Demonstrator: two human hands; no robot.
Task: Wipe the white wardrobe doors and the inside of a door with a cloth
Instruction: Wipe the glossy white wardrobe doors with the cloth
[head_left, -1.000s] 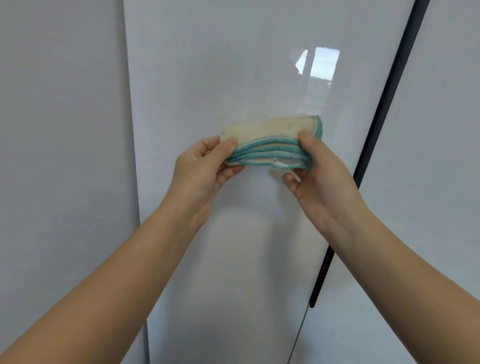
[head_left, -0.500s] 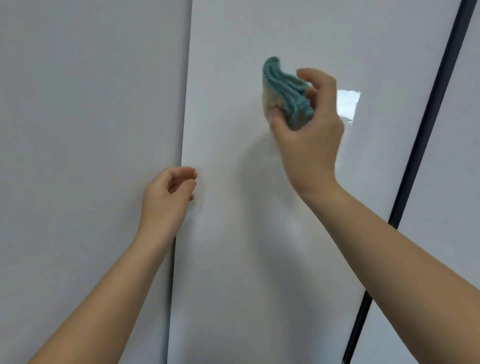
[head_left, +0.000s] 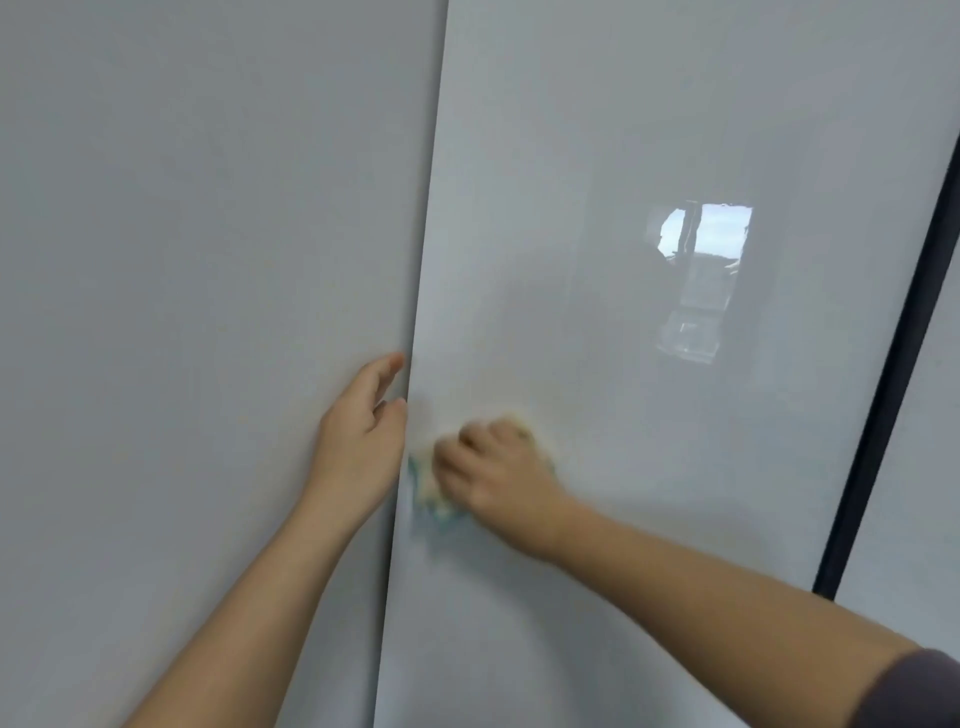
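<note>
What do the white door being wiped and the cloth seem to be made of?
The door: probably laminated or lacquered board with a glossy finish, since it shows a window reflection. The cloth: seemingly soft fabric, cream with teal edging; blur hides the texture.

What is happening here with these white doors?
A person is cleaning a white wardrobe door. The right hand grips a cloth with cream and teal colours and presses it on the door near its left edge; both look blurred from motion. The left hand rests at that same edge, beside the neighbouring panel. Whether it actually grips the edge is not clear.
</note>
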